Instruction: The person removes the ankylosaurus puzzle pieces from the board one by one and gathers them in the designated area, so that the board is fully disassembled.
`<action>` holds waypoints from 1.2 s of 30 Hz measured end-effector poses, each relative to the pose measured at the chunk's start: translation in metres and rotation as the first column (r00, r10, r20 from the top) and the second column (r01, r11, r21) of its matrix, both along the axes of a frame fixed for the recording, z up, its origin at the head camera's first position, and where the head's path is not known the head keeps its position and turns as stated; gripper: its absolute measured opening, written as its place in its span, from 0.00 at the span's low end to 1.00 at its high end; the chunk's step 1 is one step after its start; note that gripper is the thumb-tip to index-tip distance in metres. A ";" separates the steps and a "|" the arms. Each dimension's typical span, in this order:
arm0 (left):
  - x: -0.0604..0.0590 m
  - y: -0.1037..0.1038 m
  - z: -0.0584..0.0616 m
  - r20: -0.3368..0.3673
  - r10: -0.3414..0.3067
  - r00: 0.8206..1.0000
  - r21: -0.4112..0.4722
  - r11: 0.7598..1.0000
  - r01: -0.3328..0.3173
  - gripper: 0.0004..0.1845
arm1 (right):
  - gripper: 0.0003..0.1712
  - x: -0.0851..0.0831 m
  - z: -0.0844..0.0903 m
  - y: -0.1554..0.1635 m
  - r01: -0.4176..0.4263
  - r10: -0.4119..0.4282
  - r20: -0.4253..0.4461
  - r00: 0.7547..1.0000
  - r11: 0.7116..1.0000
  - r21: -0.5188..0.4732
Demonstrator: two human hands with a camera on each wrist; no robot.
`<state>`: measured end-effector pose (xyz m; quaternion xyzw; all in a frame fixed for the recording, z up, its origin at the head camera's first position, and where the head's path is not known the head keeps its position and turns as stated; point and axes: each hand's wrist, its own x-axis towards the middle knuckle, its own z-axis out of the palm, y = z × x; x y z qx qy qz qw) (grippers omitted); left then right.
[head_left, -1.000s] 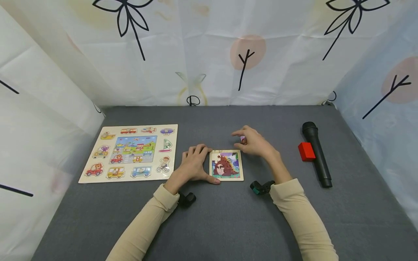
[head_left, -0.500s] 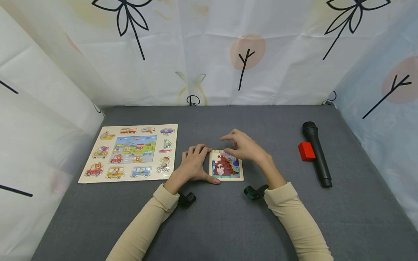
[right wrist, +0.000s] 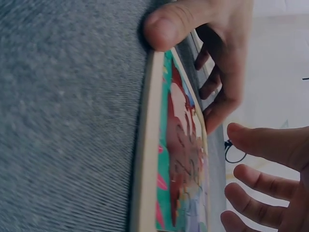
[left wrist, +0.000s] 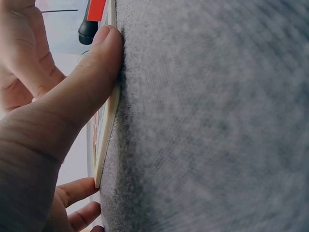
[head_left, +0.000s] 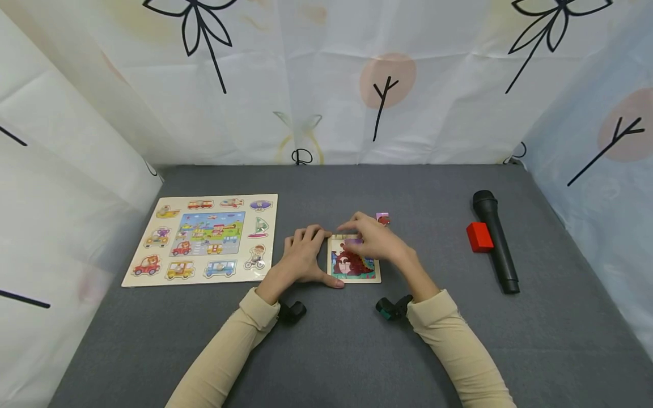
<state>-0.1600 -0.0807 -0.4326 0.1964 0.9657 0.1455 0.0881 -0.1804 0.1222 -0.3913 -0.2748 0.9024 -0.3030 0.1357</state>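
Observation:
A small square jigsaw puzzle (head_left: pixel 352 265) with a pale wooden border lies mid-table, showing a reddish-brown dinosaur. My left hand (head_left: pixel 302 255) grips its left side. In the left wrist view the left thumb (left wrist: pixel 99 60) presses along the near edge while a fingertip meets the far corner. My right hand (head_left: pixel 374 238) hovers over the upper part of the picture, hiding some of it. Seen from the right wrist, its fingers (right wrist: pixel 260 181) are spread and loosely bent with no piece visible among them. A loose puzzle piece (head_left: pixel 382 218), purple and red, lies just beyond the right hand.
Left of the puzzle lies a large board (head_left: pixel 130 279) with vehicle pictures around a central scene. A black microphone (head_left: pixel 499 243) rests on the right, with a red block (head_left: pixel 479 237) against it. Printed white curtains (head_left: pixel 326 85) enclose the grey table (head_left: pixel 326 351).
My right hand has moved left and toward me, from beside the loose piece to over the puzzle, and the piece now shows behind it. The left hand stays put.

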 end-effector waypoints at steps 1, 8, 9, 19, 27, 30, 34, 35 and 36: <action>0.000 0.000 0.000 0.000 0.000 1.000 -0.001 1.000 0.000 0.62 | 0.21 0.000 -0.001 0.000 -0.001 0.001 0.001 1.000 1.000 0.010; 0.000 0.001 -0.001 0.005 0.005 1.000 -0.015 1.000 -0.005 0.62 | 0.18 0.002 -0.008 0.000 0.002 0.000 -0.018 1.000 0.996 0.093; 0.000 0.000 -0.001 0.004 0.004 1.000 -0.018 1.000 -0.004 0.62 | 0.17 0.003 -0.008 0.000 0.003 -0.001 -0.022 1.000 0.995 0.100; 0.000 0.000 -0.001 0.004 0.001 1.000 -0.023 1.000 -0.001 0.62 | 0.17 0.007 -0.009 -0.001 0.035 -0.031 -0.033 0.999 0.988 0.151; 0.001 0.001 0.000 0.000 0.003 1.000 -0.020 1.000 -0.003 0.62 | 0.18 0.007 -0.009 -0.002 0.039 -0.034 -0.036 0.999 0.987 0.157; 0.001 0.001 0.000 -0.002 0.003 1.000 -0.018 1.000 -0.003 0.62 | 0.18 0.008 -0.009 -0.002 0.043 -0.037 -0.039 0.999 0.986 0.162; 0.001 0.001 0.000 -0.003 0.001 1.000 -0.015 1.000 -0.001 0.62 | 0.17 0.009 -0.009 -0.002 0.040 -0.032 -0.051 0.998 0.985 0.166; 0.001 0.001 0.000 -0.003 0.002 1.000 -0.014 1.000 -0.002 0.62 | 0.17 0.009 -0.009 -0.002 0.038 -0.029 -0.056 0.998 0.985 0.167; 0.001 0.001 0.000 -0.003 0.002 1.000 -0.012 1.000 -0.002 0.62 | 0.17 0.009 -0.009 -0.002 0.036 -0.026 -0.060 0.998 0.985 0.167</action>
